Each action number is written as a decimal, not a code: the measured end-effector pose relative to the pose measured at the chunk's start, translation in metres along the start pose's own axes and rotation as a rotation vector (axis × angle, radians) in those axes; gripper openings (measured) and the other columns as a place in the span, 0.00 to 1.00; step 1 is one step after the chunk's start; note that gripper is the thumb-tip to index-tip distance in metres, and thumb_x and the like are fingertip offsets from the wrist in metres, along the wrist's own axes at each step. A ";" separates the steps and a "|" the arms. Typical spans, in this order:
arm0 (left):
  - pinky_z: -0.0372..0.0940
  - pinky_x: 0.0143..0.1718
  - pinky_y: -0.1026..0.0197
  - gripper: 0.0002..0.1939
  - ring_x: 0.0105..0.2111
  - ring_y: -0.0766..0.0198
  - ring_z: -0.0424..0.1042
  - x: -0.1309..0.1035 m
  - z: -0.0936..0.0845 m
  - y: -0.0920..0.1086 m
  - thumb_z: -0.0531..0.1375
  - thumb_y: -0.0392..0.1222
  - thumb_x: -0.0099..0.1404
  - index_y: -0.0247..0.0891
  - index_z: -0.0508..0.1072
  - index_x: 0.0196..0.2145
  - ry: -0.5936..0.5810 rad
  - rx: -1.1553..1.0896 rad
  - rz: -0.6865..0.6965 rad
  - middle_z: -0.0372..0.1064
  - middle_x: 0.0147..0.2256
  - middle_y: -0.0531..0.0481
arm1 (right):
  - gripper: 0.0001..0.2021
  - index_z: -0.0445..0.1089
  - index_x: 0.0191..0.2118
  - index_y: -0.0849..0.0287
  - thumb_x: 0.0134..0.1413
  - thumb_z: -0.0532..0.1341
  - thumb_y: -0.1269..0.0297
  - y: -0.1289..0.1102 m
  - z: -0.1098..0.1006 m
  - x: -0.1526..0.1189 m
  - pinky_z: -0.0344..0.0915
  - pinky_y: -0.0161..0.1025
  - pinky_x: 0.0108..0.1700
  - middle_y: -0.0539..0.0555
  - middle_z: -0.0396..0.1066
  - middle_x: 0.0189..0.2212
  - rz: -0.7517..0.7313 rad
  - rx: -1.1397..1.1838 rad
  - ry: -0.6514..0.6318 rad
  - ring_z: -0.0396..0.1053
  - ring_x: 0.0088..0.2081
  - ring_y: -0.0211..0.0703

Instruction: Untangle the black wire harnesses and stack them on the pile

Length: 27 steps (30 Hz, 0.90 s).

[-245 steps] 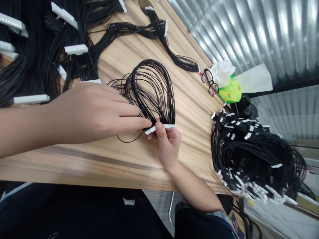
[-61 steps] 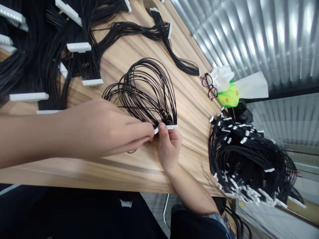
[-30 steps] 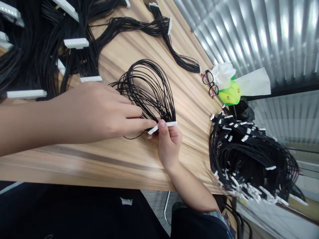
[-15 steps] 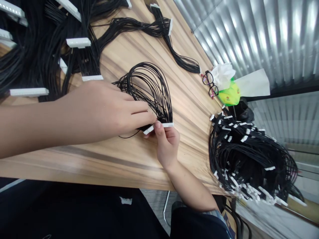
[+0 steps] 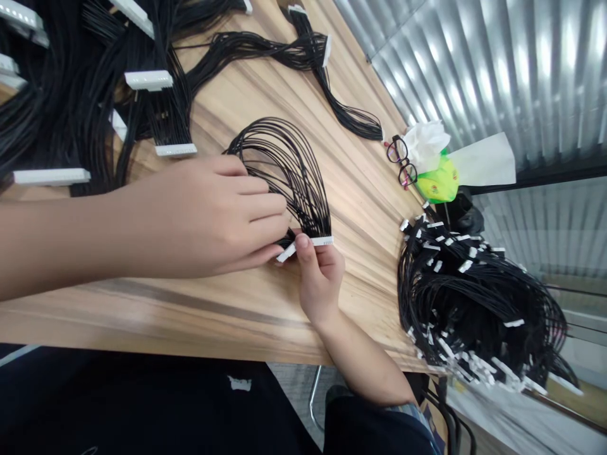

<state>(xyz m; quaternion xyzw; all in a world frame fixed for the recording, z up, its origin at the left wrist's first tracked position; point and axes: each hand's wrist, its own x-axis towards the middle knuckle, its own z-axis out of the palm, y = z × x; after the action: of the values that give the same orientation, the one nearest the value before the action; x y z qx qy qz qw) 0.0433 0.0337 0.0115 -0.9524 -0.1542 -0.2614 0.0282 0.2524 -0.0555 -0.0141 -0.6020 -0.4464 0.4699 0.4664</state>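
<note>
My right hand [image 5: 321, 278] pinches the white connectors of a black wire harness, its thumb lying across them. One white connector [image 5: 323, 241] sticks out to the right of the thumb, and the tilted end of another [image 5: 286, 253] shows to its left. From them the thin black wires [image 5: 303, 164] rise in a loop above the table. My left hand [image 5: 227, 212] is closed over the left side of this loop, back of the hand up and fingers curled. Its fingertips are partly hidden, close to the tilted connector.
More black harnesses [image 5: 57, 107] with white connectors are heaped at the upper left of the wooden table [image 5: 190, 316]. Another harness [image 5: 265, 47] stretches along the back. A coiled pile [image 5: 478, 297] lies at the right, near glasses [image 5: 403, 161] and a green packet [image 5: 439, 180].
My left hand has drawn back slightly to the left, its fingers curling in from near the right thumb. My right hand keeps its pinch on the connectors, almost unmoved.
</note>
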 end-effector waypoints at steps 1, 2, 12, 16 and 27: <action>0.64 0.38 0.55 0.22 0.32 0.61 0.67 0.000 -0.003 0.000 0.48 0.44 0.83 0.40 0.73 0.33 0.017 0.009 0.039 0.70 0.31 0.53 | 0.20 0.78 0.31 0.55 0.61 0.68 0.42 0.001 0.000 0.001 0.76 0.41 0.30 0.49 0.77 0.22 0.022 0.032 0.010 0.75 0.25 0.43; 0.64 0.40 0.55 0.21 0.33 0.62 0.66 -0.001 -0.005 0.001 0.50 0.44 0.82 0.41 0.73 0.32 0.034 -0.002 0.082 0.70 0.31 0.54 | 0.21 0.77 0.30 0.55 0.60 0.68 0.41 0.001 0.000 0.002 0.75 0.41 0.29 0.49 0.76 0.21 0.041 0.066 0.017 0.74 0.25 0.43; 0.64 0.32 0.55 0.24 0.27 0.64 0.68 -0.012 -0.007 0.015 0.46 0.40 0.83 0.44 0.74 0.32 -0.107 -0.347 0.262 0.72 0.27 0.56 | 0.22 0.77 0.34 0.55 0.53 0.71 0.38 -0.001 0.005 0.003 0.72 0.41 0.25 0.48 0.75 0.20 0.082 0.168 0.067 0.72 0.21 0.41; 0.60 0.28 0.57 0.25 0.24 0.66 0.66 -0.012 -0.005 0.011 0.44 0.42 0.84 0.42 0.73 0.32 -0.068 -0.305 0.114 0.70 0.25 0.56 | 0.20 0.77 0.35 0.55 0.55 0.71 0.41 0.001 0.004 0.004 0.71 0.39 0.25 0.47 0.75 0.21 0.080 0.181 0.063 0.71 0.21 0.40; 0.55 0.24 0.71 0.15 0.20 0.77 0.65 -0.005 -0.007 0.014 0.49 0.44 0.84 0.43 0.74 0.43 -0.117 -0.805 -0.271 0.67 0.23 0.65 | 0.18 0.80 0.34 0.55 0.53 0.74 0.43 -0.004 0.007 0.003 0.71 0.35 0.24 0.45 0.74 0.19 0.057 0.261 0.079 0.68 0.20 0.36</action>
<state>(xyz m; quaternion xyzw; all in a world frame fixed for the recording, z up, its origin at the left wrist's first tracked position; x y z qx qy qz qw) 0.0400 0.0182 0.0149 -0.8717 -0.1650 -0.2475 -0.3894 0.2460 -0.0505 -0.0112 -0.5668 -0.3453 0.5130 0.5444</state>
